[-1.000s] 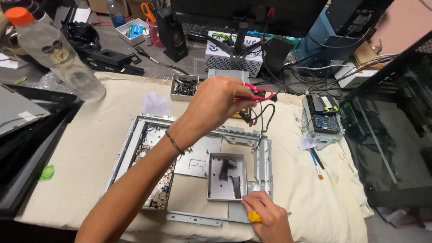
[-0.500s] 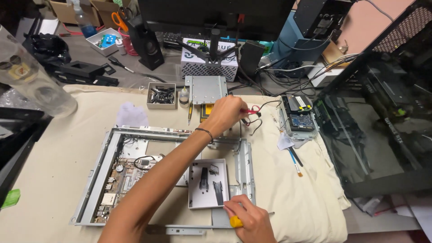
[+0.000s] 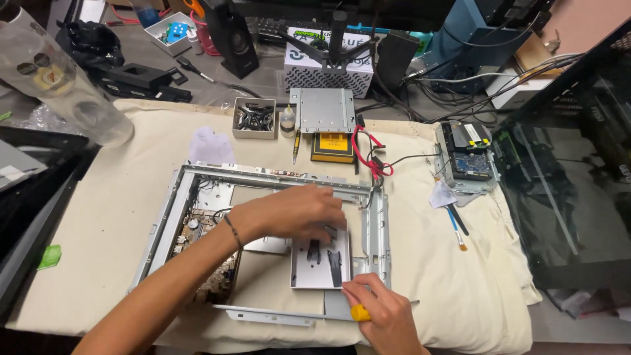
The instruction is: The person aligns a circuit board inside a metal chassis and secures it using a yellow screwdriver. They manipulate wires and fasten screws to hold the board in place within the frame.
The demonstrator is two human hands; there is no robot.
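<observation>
Two hands closing in on the metal frame

Both hands are now working inside the metal frame [image 3: 276,176] on the cloth-covered counter [image 3: 105,217]. Seen from the head camera, the left hand [image 3: 296,212], which was up by the red wires [image 3: 368,154] a second ago, is now lying across the small grey bracket plate [image 3: 320,266], fingers curled loosely on its top edge. The right hand [image 3: 384,315] is staying at the frame's near edge, closed around a yellow-handled screwdriver [image 3: 359,313]. The reach seems over, with the plate getting steadied. Behind, a white perforated box [image 3: 327,69] with green and black printing is standing, and a yellow-and-black flat packet [image 3: 333,146] is lying under a grey metal tray [image 3: 323,109].
</observation>
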